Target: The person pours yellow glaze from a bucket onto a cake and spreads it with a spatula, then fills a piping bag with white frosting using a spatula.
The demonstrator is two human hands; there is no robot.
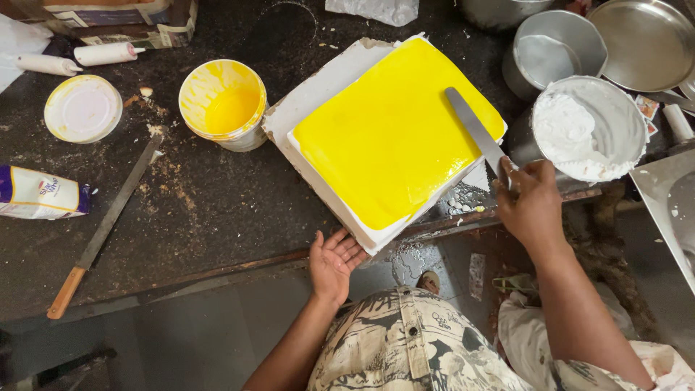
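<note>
Cake: your square cake [391,134] sits on a white board [318,87] on the dark worktop [210,210], turned like a diamond, its near corner jutting past the worktop edge toward you. The top is coated in glossy yellow glaze, the sides are white.
Left hand: your left hand [333,262] is open, palm up, fingers spread, touching the near corner of the board from below.
Right hand: your right hand [530,203] is closed around the handle of the palette knife [474,130].
Knife axis: the blade's long axis runs from your right hand up and to the left, tip pointing away from you, lying on the glaze near the cake's right edge.
Risk 1: the glaze looks wet, so a steep blade edge could cut through it and drag white cream into the yellow.
Risk 2: the overhanging corner rests on only 1 open palm; a slip there could tilt the board off the edge.
Risk 3: glaze pushed too far right could run down the white side.
Nearby: 1 yellow-stained tub [223,103] stands left of the board, 1 steel pot of white cream [590,127] just beside your right hand, and a long wooden-handled knife [105,228] lies well apart on the left.
</note>
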